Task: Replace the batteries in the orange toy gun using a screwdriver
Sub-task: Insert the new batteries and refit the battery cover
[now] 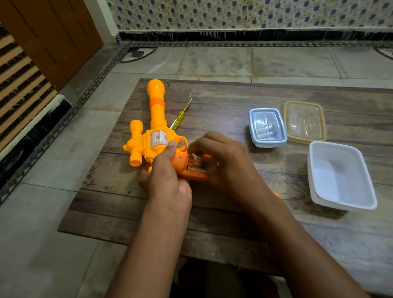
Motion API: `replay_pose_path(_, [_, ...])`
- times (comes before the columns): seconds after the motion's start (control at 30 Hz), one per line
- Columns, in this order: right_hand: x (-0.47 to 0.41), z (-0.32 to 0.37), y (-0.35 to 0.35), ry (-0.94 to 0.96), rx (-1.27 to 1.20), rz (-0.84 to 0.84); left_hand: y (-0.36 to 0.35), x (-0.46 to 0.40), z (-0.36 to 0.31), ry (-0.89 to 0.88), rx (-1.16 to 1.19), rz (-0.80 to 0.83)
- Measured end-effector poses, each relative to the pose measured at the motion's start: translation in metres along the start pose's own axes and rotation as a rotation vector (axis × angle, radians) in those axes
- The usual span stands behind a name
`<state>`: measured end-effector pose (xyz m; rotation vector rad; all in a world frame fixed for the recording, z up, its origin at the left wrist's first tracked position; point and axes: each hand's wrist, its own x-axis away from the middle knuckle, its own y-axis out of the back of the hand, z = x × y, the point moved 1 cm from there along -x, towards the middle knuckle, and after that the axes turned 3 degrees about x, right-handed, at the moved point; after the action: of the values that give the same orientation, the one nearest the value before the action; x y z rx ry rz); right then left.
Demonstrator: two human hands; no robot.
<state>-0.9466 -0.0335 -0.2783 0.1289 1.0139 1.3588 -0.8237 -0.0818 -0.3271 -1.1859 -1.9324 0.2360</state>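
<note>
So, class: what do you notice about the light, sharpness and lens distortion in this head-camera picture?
Head view: dim, soft indoor light with faint shadows; wide-angle bending curves the mat edges and floor lines; the toy gun and both hands, left and right, look fairly sharp; mild glare on the clear lids.

Domestic interior, floor level. A wood-grain desk is lying low on a tiled floor; beyond it, floral-patterned wall tiling is running above a dark skirting band; left of the desk, a brown wooden door is standing.
</note>
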Motion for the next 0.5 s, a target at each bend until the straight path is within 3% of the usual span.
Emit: replay_pose_path(0.5, [-0.0042, -0.0057, 0.0033, -0.050, -0.015, 0.078, -0.0012, -0.0024, 0.0006, -0.030, 0.047, -0.028])
